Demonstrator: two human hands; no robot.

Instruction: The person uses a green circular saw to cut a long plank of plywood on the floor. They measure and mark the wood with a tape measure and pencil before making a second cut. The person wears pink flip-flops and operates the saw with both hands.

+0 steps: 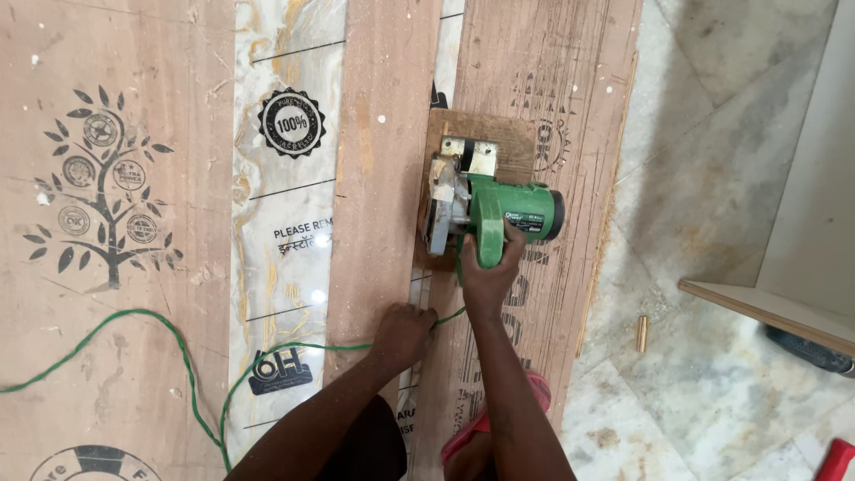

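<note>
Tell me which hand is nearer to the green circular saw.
Right. The right hand grips the green circular saw by its handle; the left hand presses on the wooden strip below and left of it, apart from it.

Carpentry worksite: plywood sheets on marble floor, green circular saw.

A green handheld circular saw with a silver blade guard sits upright on a small wooden base atop the plywood strip, motor pointing right.
</note>
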